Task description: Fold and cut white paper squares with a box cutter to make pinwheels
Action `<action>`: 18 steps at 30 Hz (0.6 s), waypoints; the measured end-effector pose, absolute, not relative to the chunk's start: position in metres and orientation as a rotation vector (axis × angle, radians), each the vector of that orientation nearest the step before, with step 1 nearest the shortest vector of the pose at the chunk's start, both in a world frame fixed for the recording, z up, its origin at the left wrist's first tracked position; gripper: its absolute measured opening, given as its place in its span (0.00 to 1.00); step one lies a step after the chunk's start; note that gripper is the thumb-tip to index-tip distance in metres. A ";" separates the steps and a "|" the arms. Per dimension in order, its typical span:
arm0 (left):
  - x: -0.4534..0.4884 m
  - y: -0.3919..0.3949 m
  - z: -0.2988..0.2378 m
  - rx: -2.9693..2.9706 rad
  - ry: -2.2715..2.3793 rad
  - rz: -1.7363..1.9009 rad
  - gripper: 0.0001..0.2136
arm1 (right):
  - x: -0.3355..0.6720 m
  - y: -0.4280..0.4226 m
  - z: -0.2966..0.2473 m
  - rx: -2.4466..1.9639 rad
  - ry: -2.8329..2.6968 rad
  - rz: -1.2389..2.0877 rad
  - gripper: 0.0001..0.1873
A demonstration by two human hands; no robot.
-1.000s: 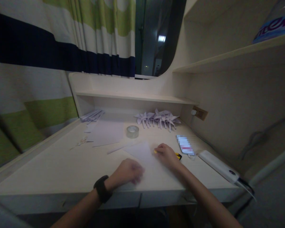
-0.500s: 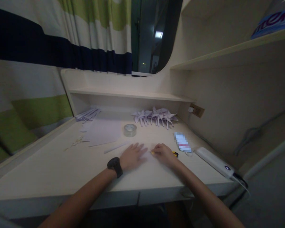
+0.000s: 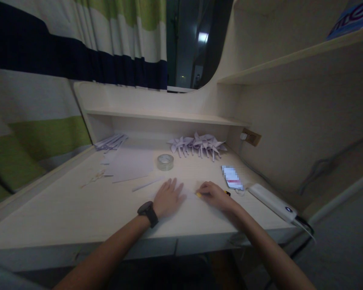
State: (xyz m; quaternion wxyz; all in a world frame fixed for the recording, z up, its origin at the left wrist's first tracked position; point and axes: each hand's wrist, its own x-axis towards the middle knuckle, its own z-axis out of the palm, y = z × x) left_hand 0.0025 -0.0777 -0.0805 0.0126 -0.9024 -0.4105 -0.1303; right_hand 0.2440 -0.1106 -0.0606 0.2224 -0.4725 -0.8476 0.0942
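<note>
My left hand point(image 3: 168, 197), with a dark watch on its wrist, lies flat with its fingers spread on the desk. Under and beside it there seems to be a pale sheet of paper point(image 3: 188, 194), hard to tell from the desktop. Closed low over the desk to the right, my right hand point(image 3: 214, 195) grips what looks like a yellow-and-black utility knife point(image 3: 199, 195). Its yellow front shows at the fingertips and its dark end behind the hand; the blade cannot be made out. A thin white paper stick point(image 3: 147, 184) lies beyond my left hand.
A roll of clear tape point(image 3: 165, 162) stands behind my hands. Paper pinwheels point(image 3: 199, 146) cluster at the back right, paper sheets point(image 3: 130, 161) and folded strips point(image 3: 111, 142) at the back left. A phone point(image 3: 232, 177) and a white power strip point(image 3: 272, 202) lie right.
My right hand has shifted slightly right, away from my left hand, and the utility knife moved with it. My left hand stays about where it was. The view has tilted a little.
</note>
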 end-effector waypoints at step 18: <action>0.003 -0.077 -0.083 -2.833 -1.324 -0.412 0.31 | 0.243 -0.126 -0.046 -1.385 -2.346 0.364 0.11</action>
